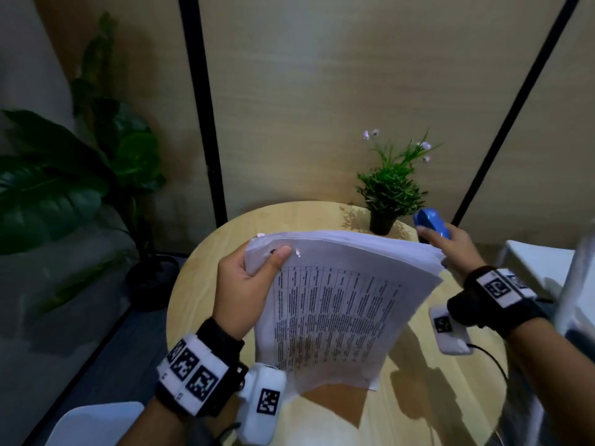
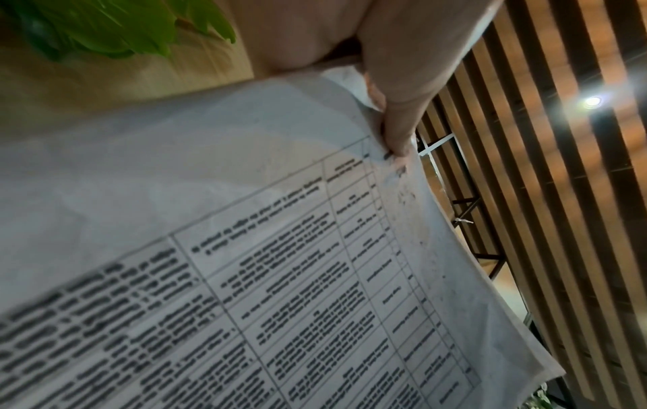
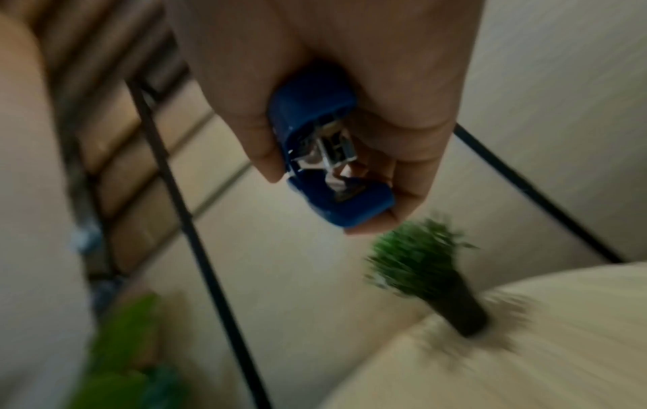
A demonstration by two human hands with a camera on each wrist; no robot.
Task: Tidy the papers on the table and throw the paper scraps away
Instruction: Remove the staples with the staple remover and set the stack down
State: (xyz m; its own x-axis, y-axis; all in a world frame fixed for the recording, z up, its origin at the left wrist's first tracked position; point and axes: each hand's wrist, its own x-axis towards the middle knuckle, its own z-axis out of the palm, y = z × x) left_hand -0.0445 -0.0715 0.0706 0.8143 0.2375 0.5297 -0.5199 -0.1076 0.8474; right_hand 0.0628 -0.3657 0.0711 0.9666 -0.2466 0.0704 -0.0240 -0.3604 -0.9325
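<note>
Far left, off the tabletop: large dark-green broad-leaved floor plant [image 1: 61, 185] in a dark pot. Left hand [image 1: 248, 284] grips the upper left corner of a thick stack of white printed paper sheets [image 1: 338, 304], thumb on top, fingers curled beneath; the left wrist view shows the thumb pressed on the top sheet's corner [image 2: 395, 116] beside a printed table grid. Stack is held up off the round pale-wood tabletop [image 1: 206, 252], tilted, its lower edge sagging toward the wood and casting a shadow there. Behind the stack, at the tabletop's far edge: small green leafy plant with tiny pale flowers in a black pot [image 1: 391, 194], standing upright. Just right of the pot, right hand [image 1: 450, 249] is raised near the stack's far right corner, fingers wrapped around a blue plastic stapler [image 1: 431, 223]; the right wrist view shows its metal mouth [image 3: 329, 149] pointing away from the palm. Hands apart, one at each end of the stack.
</note>
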